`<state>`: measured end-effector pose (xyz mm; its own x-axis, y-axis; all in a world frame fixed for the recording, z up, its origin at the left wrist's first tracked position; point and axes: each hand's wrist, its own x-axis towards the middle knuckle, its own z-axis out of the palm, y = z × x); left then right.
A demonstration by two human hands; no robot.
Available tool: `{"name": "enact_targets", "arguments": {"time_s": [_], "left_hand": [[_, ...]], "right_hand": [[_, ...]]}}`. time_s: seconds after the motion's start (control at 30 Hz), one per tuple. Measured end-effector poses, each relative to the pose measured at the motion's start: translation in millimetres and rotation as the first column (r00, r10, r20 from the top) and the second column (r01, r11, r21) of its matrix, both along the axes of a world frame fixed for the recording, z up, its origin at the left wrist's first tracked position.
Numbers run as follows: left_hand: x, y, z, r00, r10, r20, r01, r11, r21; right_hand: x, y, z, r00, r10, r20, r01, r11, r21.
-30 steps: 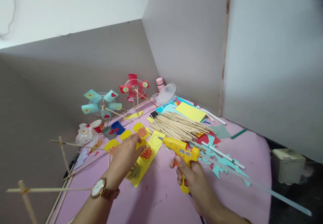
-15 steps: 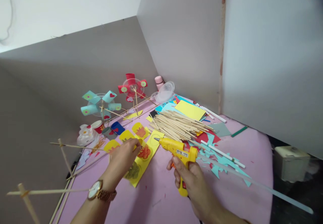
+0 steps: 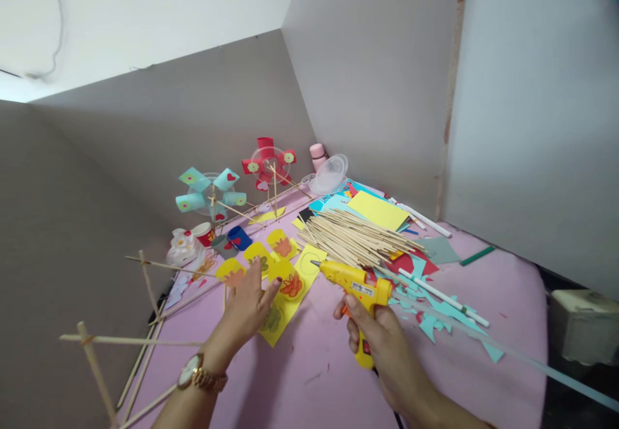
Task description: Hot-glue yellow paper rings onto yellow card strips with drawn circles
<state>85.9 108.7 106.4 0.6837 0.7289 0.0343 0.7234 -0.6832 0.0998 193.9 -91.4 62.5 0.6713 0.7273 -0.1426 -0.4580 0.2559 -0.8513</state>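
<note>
My right hand (image 3: 376, 342) is wrapped round the handle of a yellow hot glue gun (image 3: 353, 285), whose nozzle points left toward a yellow paper strip (image 3: 294, 293) with round orange and green cut-outs. My left hand (image 3: 250, 303), a watch on its wrist, lies open with fingers stretched flat on the pink table (image 3: 314, 377), touching the strip's left edge. Loose yellow cut-outs (image 3: 256, 256) lie just beyond its fingertips. A pile of thin wooden sticks (image 3: 358, 239) sits right behind the glue gun.
Two paper pinwheels, one teal (image 3: 210, 190) and one red (image 3: 268, 161), stand at the back near grey walls. A stick frame (image 3: 140, 306) rises at the left. Coloured paper sheets (image 3: 374, 211), white glue sticks (image 3: 438, 293), scraps and a clear lid (image 3: 331, 174) crowd the right.
My left hand has drawn back from the round cut-outs and flattened out on the table. The glue gun has hardly moved against the sticks; the view shifted.
</note>
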Motion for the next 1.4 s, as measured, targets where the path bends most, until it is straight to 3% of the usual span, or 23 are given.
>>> {"name": "enact_targets", "arguments": {"time_s": [0.4,0.67,0.93,1.2,1.4], "left_hand": [[1,-9,-11.4,0.998,0.012,0.070,-0.012,1.000,0.009],[-10,-4,3.5,0.989,0.079,0.126,-0.082,0.996,0.025],[-16,-13,-11.1,0.999,-0.041,0.006,0.041,0.998,0.049],[5,-21,4.5,0.981,-0.151,-0.120,0.162,0.982,0.092],[16,-26,3.2,0.946,-0.242,-0.215,0.257,0.965,0.044]], "right_hand": [[0,2,-2.8,0.999,0.017,0.042,-0.016,0.999,-0.033],[-1,2,0.6,0.999,0.011,0.045,-0.008,0.998,-0.064],[0,4,-2.1,0.998,-0.009,0.058,0.012,0.999,-0.043],[0,5,-2.8,0.998,-0.006,0.062,0.010,0.999,-0.050],[3,14,-7.8,0.997,-0.068,0.038,0.069,0.997,-0.018]]}}
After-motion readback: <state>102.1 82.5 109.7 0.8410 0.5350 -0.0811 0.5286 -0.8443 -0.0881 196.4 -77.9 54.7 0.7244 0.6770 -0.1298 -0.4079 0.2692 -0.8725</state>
